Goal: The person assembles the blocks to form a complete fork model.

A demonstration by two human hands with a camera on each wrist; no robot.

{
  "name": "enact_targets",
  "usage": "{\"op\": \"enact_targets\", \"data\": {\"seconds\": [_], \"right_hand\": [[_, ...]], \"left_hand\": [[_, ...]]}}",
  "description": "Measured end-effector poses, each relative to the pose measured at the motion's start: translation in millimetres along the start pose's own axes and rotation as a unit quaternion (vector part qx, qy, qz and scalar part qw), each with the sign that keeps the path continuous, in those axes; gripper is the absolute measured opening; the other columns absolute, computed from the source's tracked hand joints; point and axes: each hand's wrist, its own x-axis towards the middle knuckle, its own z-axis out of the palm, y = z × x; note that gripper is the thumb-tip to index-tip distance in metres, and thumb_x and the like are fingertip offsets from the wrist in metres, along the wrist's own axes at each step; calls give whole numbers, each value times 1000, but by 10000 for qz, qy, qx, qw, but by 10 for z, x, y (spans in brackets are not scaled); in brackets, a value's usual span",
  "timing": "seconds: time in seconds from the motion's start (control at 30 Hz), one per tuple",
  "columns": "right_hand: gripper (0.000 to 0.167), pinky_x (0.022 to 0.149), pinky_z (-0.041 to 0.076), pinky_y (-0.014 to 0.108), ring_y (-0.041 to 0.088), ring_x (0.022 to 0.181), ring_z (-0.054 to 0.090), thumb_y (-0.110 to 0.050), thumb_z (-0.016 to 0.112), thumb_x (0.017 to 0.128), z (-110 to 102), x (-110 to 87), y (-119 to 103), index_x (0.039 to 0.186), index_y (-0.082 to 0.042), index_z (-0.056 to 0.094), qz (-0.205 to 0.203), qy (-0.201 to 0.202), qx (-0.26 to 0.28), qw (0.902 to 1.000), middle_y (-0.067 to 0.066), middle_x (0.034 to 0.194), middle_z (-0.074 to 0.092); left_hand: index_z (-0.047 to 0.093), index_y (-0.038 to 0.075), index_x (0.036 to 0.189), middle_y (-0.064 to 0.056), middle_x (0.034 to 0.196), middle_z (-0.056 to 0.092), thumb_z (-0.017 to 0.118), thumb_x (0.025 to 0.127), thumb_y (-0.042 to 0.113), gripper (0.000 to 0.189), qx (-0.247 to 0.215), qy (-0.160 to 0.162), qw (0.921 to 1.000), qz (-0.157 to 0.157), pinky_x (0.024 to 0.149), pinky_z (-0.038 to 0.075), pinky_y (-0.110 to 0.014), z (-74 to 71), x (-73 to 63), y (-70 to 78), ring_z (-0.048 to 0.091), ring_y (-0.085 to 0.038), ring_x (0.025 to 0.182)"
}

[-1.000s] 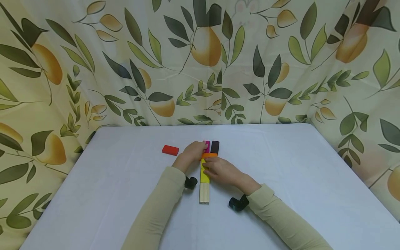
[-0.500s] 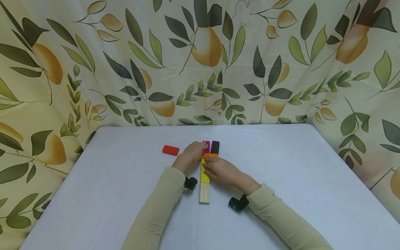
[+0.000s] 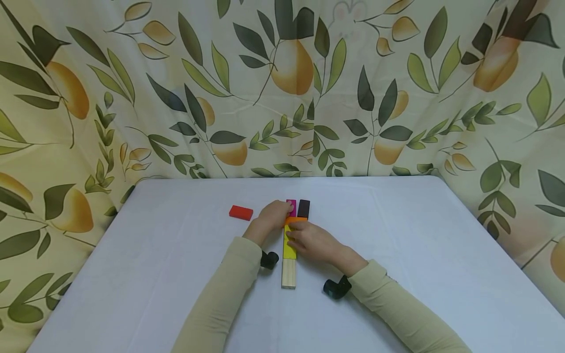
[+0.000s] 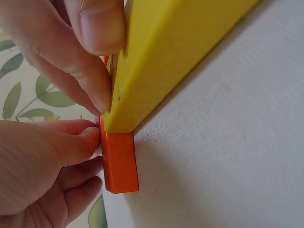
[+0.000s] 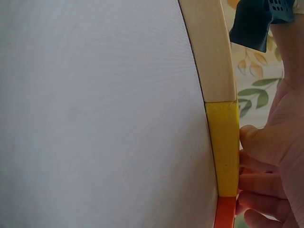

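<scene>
A row of blocks runs up the table: plain wood (image 3: 289, 273), then yellow (image 3: 289, 251), with an orange block (image 3: 302, 220) across its far end. Beyond the orange one lie a magenta block (image 3: 291, 202) and, next to it, a black block (image 3: 303, 208). My left hand (image 3: 274, 214) pinches the magenta block between thumb and fingers, most of it hidden. My right hand (image 3: 315, 241) rests its fingers on top of the yellow block and at the orange one's edge. In the left wrist view, the right fingertips (image 4: 100, 31) press the yellow block's top edge.
A red block (image 3: 241, 212) lies apart, left of the left hand. A white cloth covers the table (image 3: 375, 215), and a fruit-patterned curtain (image 3: 265, 122) hangs behind it. Each wrist carries a small dark camera, such as the right one (image 3: 337, 287).
</scene>
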Motion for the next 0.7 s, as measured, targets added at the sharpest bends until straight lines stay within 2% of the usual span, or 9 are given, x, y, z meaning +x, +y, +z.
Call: {"op": "enact_targets", "data": {"seconds": [0.33,0.5,0.7], "right_hand": [[29,90,46,34,23,103,56,-21,65,87,-23,3,-21,108,-1,68,-36,-10,72,10000,13,113,59],[28,90,46,35,24,103,56,-19,64,87,-25,4,-17,108,0,67,-60,-31,98,9999,15,113,59],[28,89,46,35,26,105,56,-18,65,87,-15,4,-11,106,1,67,-169,35,37,9998,16,114,59]], "left_hand": [[48,14,135,-4,129,54,51,95,16,40,-36,10,10000,-39,99,37,-33,22,3,-40,49,-21,115],[44,18,137,-1,135,48,52,95,17,43,-216,49,9997,-92,100,36,-33,38,13,-66,44,-20,122],[40,13,140,-3,142,39,50,96,23,47,-380,138,9992,-60,102,33,-34,14,-17,-109,38,-21,128]]}}
